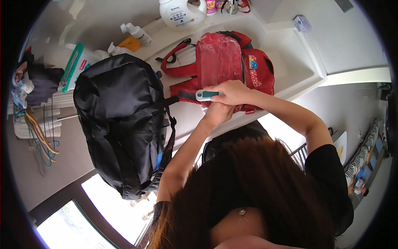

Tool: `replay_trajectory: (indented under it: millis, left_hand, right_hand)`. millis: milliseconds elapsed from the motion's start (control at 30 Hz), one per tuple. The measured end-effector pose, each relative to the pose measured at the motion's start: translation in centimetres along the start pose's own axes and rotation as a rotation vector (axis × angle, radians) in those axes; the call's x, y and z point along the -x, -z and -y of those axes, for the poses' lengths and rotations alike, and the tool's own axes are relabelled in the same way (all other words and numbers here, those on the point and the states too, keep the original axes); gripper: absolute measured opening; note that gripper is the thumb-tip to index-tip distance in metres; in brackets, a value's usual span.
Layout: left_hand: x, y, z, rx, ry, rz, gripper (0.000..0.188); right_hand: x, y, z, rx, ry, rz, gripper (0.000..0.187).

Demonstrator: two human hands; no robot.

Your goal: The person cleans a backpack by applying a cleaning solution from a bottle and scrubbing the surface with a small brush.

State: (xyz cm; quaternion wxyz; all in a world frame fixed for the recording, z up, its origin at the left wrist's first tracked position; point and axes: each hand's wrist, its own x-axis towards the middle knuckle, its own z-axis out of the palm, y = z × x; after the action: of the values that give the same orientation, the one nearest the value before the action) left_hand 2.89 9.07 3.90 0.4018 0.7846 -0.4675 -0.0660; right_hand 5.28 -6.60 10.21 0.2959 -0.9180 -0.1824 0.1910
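Observation:
A red backpack [219, 58] lies flat in a white sink, its panel wet and smeared with whitish suds. My right hand [234, 92] is closed around a scrub brush [205, 95] with a white and green handle; its bristles are hidden. The brush is over the near part of the backpack. Just below it, my left hand [218, 115] is closed on the backpack's near edge, with its fingertips partly hidden. A shoulder strap [178, 71] of the red backpack sticks out to the left.
A large black backpack [120, 91] hangs at the left, beside the sink [304, 62]. Along the back ledge stand a white detergent jug [178, 14] and a white bottle [140, 34]. A small box [302, 23] is at the far right corner; hangers [39, 130] hang at far left.

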Motion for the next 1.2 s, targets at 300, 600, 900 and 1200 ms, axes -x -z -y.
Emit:
replay_trajectory:
  millis: [300,600,900,1200]
  left_hand:
    - [-0.2,0.0,-0.8,0.093,0.117,-0.038,0.034]
    - [-0.7,0.1,-0.4,0.076,0.071,-0.07,0.048]
    - [2.2,2.1,-1.1,-0.104,-0.004,-0.088,0.049]
    - [3.4,0.3,0.0,0.002,0.142,-0.219,0.018]
  right_hand:
    - [-4.7,0.6,-2.2,0.235,-0.056,-0.244,0.048]
    - [-13.1,3.3,-6.6,0.465,-0.107,-0.604,0.047]
    - [-2.2,3.5,-1.6,0.068,0.001,-0.214,0.049]
    - [3.7,-1.8,-0.8,0.285,0.038,-0.255,0.051]
